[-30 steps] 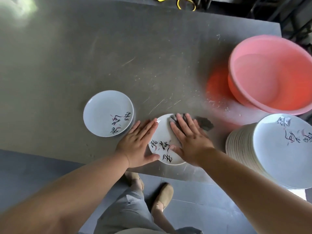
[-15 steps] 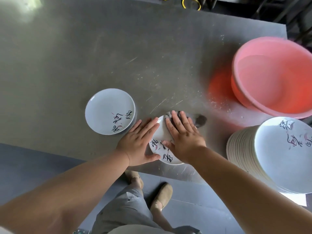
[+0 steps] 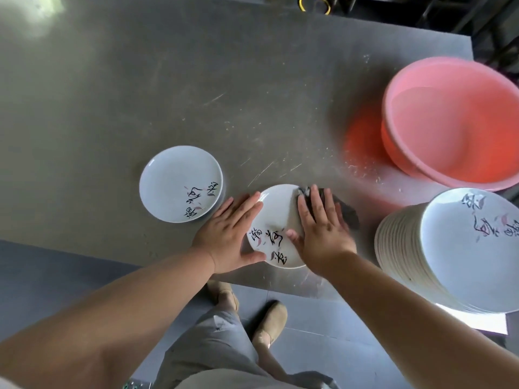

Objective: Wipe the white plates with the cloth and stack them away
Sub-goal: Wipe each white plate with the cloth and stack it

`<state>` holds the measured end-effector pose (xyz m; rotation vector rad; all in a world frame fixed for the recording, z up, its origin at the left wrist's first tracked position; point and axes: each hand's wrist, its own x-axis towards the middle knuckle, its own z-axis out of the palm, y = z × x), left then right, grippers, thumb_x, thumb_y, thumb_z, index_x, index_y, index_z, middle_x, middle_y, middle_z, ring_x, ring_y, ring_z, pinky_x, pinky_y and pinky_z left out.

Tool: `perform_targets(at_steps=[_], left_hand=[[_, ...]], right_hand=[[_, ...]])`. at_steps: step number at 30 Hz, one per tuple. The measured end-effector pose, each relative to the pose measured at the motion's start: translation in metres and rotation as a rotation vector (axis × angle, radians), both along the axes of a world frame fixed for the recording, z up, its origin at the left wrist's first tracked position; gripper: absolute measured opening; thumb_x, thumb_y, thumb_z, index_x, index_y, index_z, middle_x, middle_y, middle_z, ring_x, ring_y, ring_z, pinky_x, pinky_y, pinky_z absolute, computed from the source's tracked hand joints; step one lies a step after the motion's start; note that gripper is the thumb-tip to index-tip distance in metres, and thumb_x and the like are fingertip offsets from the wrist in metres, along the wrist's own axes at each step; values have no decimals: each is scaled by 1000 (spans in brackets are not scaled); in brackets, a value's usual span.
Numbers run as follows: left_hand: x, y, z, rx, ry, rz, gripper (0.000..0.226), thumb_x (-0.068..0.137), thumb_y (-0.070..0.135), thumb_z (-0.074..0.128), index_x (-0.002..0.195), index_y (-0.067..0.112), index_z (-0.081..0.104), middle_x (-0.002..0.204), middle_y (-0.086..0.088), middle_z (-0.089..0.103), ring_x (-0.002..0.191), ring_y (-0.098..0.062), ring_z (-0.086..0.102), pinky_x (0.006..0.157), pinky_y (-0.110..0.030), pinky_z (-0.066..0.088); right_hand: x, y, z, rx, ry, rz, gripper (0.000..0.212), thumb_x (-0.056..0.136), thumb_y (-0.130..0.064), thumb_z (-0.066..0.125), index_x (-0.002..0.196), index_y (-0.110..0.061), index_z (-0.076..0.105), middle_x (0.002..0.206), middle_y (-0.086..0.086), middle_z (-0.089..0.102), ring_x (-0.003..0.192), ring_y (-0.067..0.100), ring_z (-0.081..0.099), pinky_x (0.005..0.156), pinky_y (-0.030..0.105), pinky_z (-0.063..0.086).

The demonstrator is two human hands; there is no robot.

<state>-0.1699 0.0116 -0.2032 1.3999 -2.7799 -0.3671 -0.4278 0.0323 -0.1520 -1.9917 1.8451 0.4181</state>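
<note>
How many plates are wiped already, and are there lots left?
Not far along, it seems. Done: probably the left plate, set aside. In hand: the middle plate, steadied by the left hand while the right hand presses the dark cloth on it. Left: likely the tall stack on the right, if those are unwiped.
</note>
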Motion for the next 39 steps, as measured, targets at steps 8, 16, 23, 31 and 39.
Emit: perform_targets(at_steps=[8, 16, 23, 31, 39], left_hand=[[0, 1, 3, 3, 19, 17, 115, 84, 88, 45, 167, 14, 16, 176, 6, -9, 162, -17, 11, 131, -44, 8], [-17, 5, 8, 88, 36, 191, 112, 83, 88, 40, 167, 21, 7, 174, 13, -17, 161, -10, 5, 131, -44, 9], [-38, 42, 17, 89, 13, 375, 116, 83, 94, 34, 165, 13, 20, 176, 2, -1, 161, -21, 14, 130, -45, -5], [-54, 49, 30, 62, -26, 435, 87, 94, 73, 34, 163, 22, 24, 175, -4, 8, 161, -31, 5, 129, -49, -9], [-26, 34, 16, 19, -106, 114, 91, 96, 72, 31, 167, 17, 22, 175, 4, 1, 162, -24, -2, 130, -44, 0]], right_hand=[[29, 85, 5, 72, -42, -97, 102, 90, -81, -12, 166, -13, -7, 171, 13, -23, 154, 30, -34, 127, 47, -15], [12, -1, -6, 47, 13, -142, 90, 99, -73, 8, 163, -18, -22, 161, 5, -47, 148, 30, -43, 127, 49, -16], [25, 60, 8, 90, -121, -221, 110, 81, -86, -12, 167, -18, -6, 169, 7, -32, 154, 29, -33, 126, 43, -16], [0, -18, 3, 30, -153, -42, 86, 98, -76, 16, 167, -29, -2, 170, -6, -31, 156, 23, -31, 130, 46, -3], [11, 53, 4, 69, -82, -99, 98, 91, -81, 4, 166, -20, -10, 169, 5, -33, 156, 28, -31, 126, 43, -10]])
